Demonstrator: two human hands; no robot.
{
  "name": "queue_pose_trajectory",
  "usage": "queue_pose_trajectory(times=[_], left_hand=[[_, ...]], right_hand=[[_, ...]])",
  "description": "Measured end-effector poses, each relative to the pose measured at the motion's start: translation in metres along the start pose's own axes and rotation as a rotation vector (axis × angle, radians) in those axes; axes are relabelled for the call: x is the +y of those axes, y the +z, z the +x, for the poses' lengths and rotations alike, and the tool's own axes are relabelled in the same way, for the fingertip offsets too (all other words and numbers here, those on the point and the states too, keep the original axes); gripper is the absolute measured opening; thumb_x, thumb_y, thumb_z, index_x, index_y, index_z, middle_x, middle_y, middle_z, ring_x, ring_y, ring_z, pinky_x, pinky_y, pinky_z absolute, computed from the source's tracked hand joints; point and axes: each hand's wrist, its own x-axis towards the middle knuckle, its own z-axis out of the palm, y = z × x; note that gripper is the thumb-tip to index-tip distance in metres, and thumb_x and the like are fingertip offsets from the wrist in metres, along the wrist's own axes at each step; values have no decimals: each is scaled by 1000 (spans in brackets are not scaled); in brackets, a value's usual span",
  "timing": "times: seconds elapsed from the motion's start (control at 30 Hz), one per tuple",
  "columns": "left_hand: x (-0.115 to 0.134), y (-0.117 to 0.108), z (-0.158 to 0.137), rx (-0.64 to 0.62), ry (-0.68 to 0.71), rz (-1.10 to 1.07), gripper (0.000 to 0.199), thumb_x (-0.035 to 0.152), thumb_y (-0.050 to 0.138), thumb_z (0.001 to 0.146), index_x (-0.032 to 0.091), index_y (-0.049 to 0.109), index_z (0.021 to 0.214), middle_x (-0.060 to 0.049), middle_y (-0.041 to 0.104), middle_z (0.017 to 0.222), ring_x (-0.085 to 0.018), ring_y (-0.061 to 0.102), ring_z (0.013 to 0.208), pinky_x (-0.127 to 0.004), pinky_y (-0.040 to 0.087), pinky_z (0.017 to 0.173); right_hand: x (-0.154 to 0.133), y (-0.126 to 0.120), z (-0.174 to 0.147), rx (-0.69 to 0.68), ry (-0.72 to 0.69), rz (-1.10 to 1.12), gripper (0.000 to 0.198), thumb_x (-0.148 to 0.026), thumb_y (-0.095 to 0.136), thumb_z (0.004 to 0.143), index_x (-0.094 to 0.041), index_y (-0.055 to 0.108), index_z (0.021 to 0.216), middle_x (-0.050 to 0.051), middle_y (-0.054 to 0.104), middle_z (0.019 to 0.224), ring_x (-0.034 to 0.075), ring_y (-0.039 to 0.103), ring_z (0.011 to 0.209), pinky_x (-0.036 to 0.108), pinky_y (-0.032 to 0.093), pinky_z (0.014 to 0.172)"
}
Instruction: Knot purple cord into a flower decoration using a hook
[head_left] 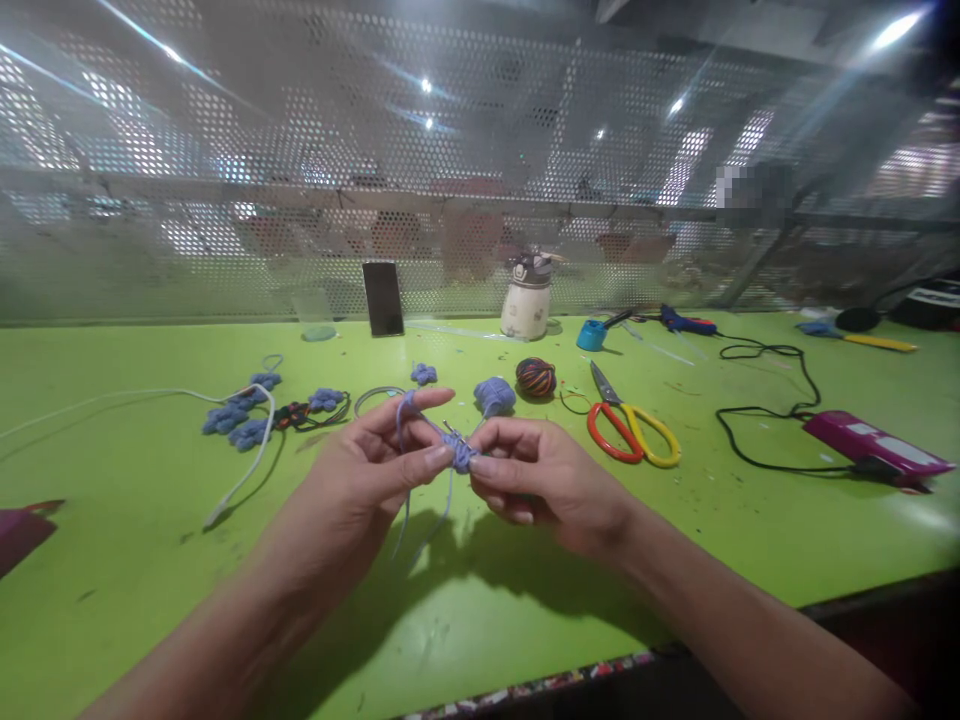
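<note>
A scuffed bright-green tabletop [750,540] met a grey perforated screen [450,200] behind the red-and-yellow-handled metal scissors [617,402]. Left of them, the left hand [367,470] and right hand [544,470] tightly pinched a small periwinkle crocheted yarn piece [462,459]; its slender silvery tool [454,433] slanted away leftward, the piece's long axis unclear.

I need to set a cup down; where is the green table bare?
Two patches look bare but for specks: between the scissors, purple device and right forearm; and between the white cable and left forearm. It is crowded around the blue yarn ball and crocheted pieces.
</note>
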Motion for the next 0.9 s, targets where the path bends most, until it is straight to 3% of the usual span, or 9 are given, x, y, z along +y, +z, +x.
queue_pose_trajectory(times=[0.3, 0.47, 0.7, 0.9], left_hand=[[0, 1, -2, -96, -105, -186, 40, 11, 76, 66, 21, 69, 104, 1, 64, 76, -9, 60, 69, -19, 49, 73], [-1, 1, -5, -88, -106, -203, 37, 11, 77, 65, 23, 70, 100, 2, 64, 75, -9, 61, 71, -19, 50, 75], [-8, -3, 1, -84, -18, -244, 37, 9, 78, 62, 20, 71, 97, 3, 65, 74, -8, 62, 71, -17, 51, 75], [-6, 0, 2, -28, -40, -217, 34, 9, 75, 64, 18, 71, 97, 0, 65, 78, -10, 61, 73, -18, 50, 72]], right_hand=[[0, 0, -4, -105, -129, 62, 13, -24, 66, 81, -17, 60, 91, -2, 56, 62, 6, 46, 49, 16, 28, 39], [2, 1, -6, -160, -201, 19, 29, -22, 62, 85, -22, 60, 114, -3, 56, 65, 4, 43, 48, 17, 31, 42], [0, 4, -9, -40, -260, -109, 31, -19, 59, 86, -19, 65, 116, -4, 52, 60, 4, 40, 46, 18, 30, 43], [5, 8, -8, 28, -204, 43, 30, -18, 62, 83, -19, 68, 112, -4, 51, 57, 3, 38, 44, 18, 25, 41]])
